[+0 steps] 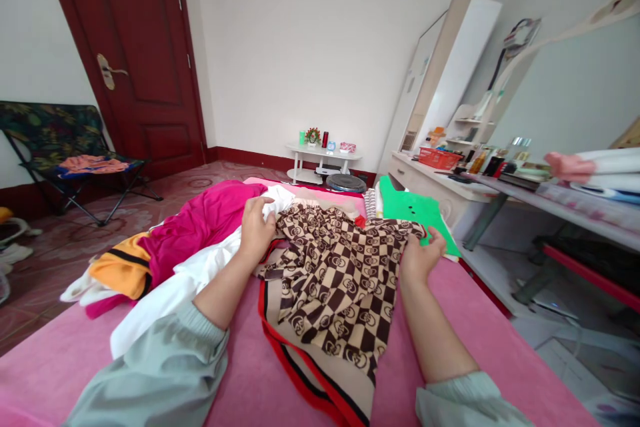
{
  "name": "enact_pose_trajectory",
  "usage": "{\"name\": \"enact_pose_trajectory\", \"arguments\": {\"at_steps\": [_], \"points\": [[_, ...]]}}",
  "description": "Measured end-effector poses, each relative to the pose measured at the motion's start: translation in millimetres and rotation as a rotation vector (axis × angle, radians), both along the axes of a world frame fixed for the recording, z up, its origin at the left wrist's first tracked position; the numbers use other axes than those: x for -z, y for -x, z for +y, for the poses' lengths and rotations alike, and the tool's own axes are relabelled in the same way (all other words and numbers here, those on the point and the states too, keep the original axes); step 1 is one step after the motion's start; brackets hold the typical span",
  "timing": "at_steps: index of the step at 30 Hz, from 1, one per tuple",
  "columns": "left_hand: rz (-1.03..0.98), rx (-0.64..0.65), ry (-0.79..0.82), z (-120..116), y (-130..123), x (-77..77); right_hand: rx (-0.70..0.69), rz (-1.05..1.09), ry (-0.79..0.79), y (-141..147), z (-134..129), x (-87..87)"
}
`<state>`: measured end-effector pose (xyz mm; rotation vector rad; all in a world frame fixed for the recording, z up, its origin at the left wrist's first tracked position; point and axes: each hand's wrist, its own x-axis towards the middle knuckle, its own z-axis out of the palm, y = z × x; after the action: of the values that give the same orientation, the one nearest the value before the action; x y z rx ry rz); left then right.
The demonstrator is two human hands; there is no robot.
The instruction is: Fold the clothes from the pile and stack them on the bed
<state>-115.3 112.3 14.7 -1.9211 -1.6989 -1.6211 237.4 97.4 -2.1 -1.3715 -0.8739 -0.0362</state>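
Note:
A brown and beige checkered garment (345,280) with a gathered top edge and red-black trim lies spread on the pink surface (240,380). My left hand (257,228) is at its upper left corner, fingers bent; whether cloth is between them is unclear. My right hand (421,255) is at the upper right corner, with thumb and fingers apart and the cloth edge beside the palm. Left of the garment lies a heap of white (165,303), magenta (200,227) and orange (123,265) clothes. A green cloth (413,207) lies beyond my right hand.
A folding chair (55,140) holding pink cloth stands at the left by a dark red door (140,47). A low white table (323,155) is against the far wall. To the right are a dresser (440,177) with bottles and a red basket (440,158).

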Motion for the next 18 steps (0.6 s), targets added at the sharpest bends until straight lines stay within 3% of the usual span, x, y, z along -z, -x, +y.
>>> {"name": "enact_pose_trajectory", "arguments": {"at_steps": [2,5,7,9,12,15,18], "points": [[0.099,0.058,0.013,-1.6,-4.9,1.5,-0.096,-0.055,0.024,19.9,-4.1,-1.3],[0.241,0.062,0.113,-2.8,-10.5,5.1,-0.565,-0.244,0.236,51.0,-7.8,5.2],[0.293,0.016,0.178,-3.6,-11.2,5.8,-0.726,-0.448,0.39,63.6,-9.1,15.7],[0.347,-0.043,0.273,-3.6,-8.5,3.3,-0.734,-0.612,0.462,67.8,-9.2,27.4],[0.475,-0.094,0.508,1.6,3.6,-6.7,-0.696,-0.682,0.492,64.7,-7.3,39.1],[0.536,-0.098,0.656,14.5,23.2,-16.5,-0.702,-0.684,0.508,61.4,-5.3,40.7],[0.522,-0.057,0.698,27.0,39.7,-14.4,-0.693,-0.69,0.503,62.1,-5.4,38.1]]}}
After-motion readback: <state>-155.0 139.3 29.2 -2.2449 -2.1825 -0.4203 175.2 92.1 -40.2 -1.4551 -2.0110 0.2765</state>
